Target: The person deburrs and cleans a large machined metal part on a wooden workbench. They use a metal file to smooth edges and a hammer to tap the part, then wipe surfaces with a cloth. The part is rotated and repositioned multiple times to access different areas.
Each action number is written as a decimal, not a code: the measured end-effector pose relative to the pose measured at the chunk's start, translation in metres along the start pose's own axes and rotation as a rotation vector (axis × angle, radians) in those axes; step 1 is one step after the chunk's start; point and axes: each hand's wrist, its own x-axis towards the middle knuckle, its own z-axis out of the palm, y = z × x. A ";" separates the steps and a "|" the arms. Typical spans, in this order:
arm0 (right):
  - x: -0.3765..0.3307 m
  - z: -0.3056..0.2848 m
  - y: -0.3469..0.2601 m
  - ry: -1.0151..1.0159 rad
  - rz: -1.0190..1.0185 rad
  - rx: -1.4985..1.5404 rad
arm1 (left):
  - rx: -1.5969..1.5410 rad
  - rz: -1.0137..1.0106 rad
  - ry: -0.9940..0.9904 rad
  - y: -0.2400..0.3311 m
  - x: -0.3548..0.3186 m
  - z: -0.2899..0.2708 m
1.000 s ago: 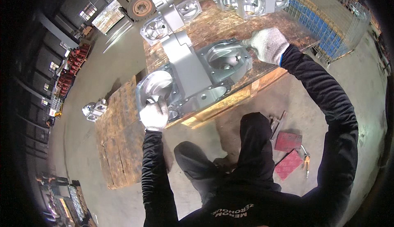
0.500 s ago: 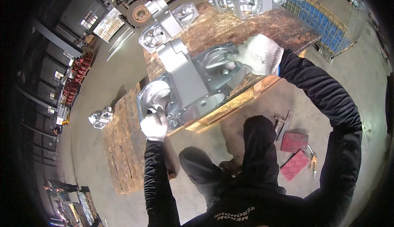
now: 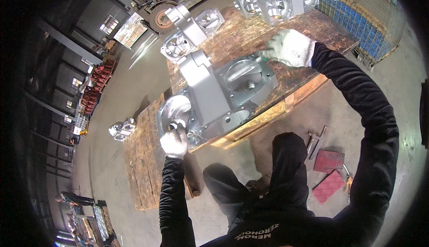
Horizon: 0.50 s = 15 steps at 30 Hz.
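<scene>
A large silver-grey metal casting with a square-edged central block and two round bores (image 3: 203, 84) lies along the near edge of the scuffed brown wooden worktop (image 3: 324, 30), bores facing up. It looks heavy, fully stiff and hard to break, though its smooth machined faces could slide under cotton and its bore rims may be sharp. The bore walls and outer flanges seem the best places to take hold, one at each end so the weight stays level. The white-gloved left hand (image 3: 174, 143) is partly closed, fingers bent at the near rim of the left bore; whether it truly grips cannot be told. The white-gloved right hand (image 3: 292, 49) is loosely curled by the far right corner, something small and greenish at its fingertips, too unclear to name. Beyond the block, a smaller silver casting (image 3: 183, 21) sits close, leaving little room that way; bare wood opens to the right, up to a silver cluster of castings (image 3: 275, 3) at the far side. The person's dark-trousered knees (image 3: 288, 146) are below the near edge.
</scene>
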 end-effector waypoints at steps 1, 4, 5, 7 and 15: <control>-0.002 0.003 0.003 0.049 0.041 -0.008 | -0.012 0.002 -0.002 -0.002 0.000 0.001; -0.030 0.003 -0.008 0.133 0.270 0.078 | -0.097 -0.033 0.079 -0.010 -0.002 0.001; -0.038 0.000 -0.016 0.144 0.379 0.061 | -0.264 -0.150 0.112 -0.011 0.000 0.004; -0.044 -0.010 -0.058 0.215 0.760 0.475 | -0.400 -0.108 0.017 0.003 0.022 -0.017; 0.003 -0.026 -0.190 0.331 1.027 2.363 | -1.582 -0.285 -0.246 0.183 0.126 -0.044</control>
